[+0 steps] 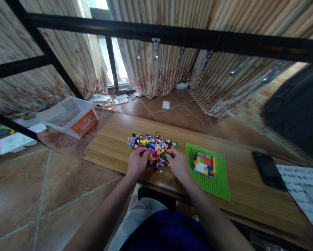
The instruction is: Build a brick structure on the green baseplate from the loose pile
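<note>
A heap of small coloured bricks (152, 143) lies on a wooden tabletop (112, 139). My left hand (137, 162) rests at the heap's near left edge with its fingers curled down into the bricks. At the near right edge my right hand (177, 163) has its fingertips bent onto the pile. Whether either hand holds a brick is hidden. Just to the right lies a green baseplate (216, 181) carrying a small multicoloured brick build (204, 164).
A black phone (268, 170) and a printed sheet (304, 190) lie at the table's right end. A clear plastic box with an orange label (70, 116) stands off the left end. A black metal frame (156, 33) crosses above, with curtains behind and tiled floor below.
</note>
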